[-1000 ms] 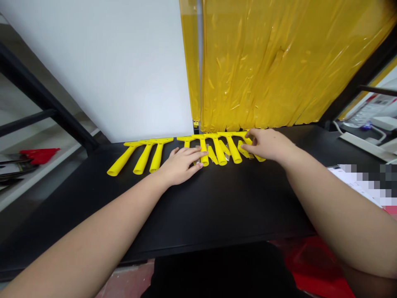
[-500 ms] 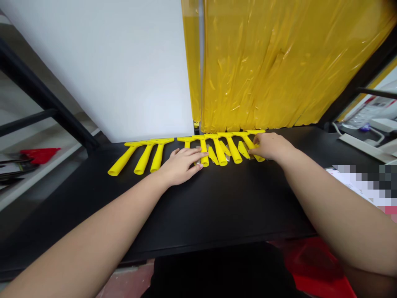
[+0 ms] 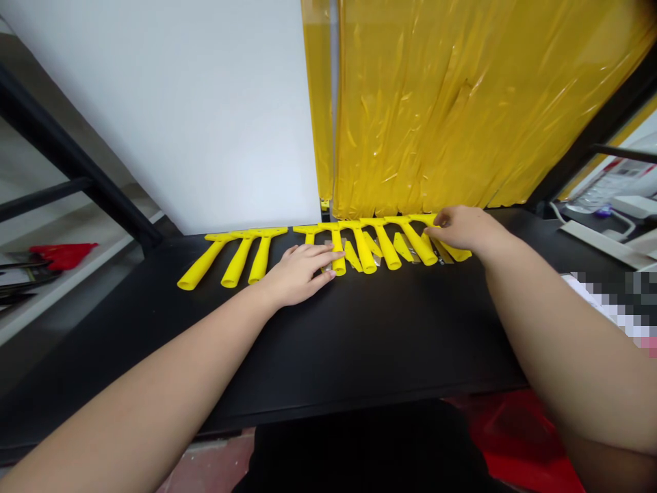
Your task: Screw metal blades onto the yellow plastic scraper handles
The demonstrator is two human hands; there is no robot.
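A row of yellow T-shaped squeegee handles (image 3: 391,250) lies on the black tabletop, crossbars away from me. Three handles (image 3: 235,263) form a group on the left. My left hand (image 3: 302,272) lies flat with its fingers stretched over the middle handles, partly hiding two of them. My right hand (image 3: 459,227) is closed, thumb and fingers curled on the rightmost yellow handle (image 3: 458,253); its neck is hidden under the fingers. Small flat yellow pieces (image 3: 352,256) and shiny metal-looking pieces (image 3: 410,252) lie between the handles.
Behind the row stand a white panel (image 3: 205,116) and yellow plastic sheeting (image 3: 436,103). Black frame posts (image 3: 123,212) rise at both sides. A shelf with a red item (image 3: 61,256) is at left. A white tray-like object (image 3: 606,239) and papers lie at right.
My right hand has shifted a little to the right and away from me, and the rightmost handle now shows below it. My left hand stays in place.
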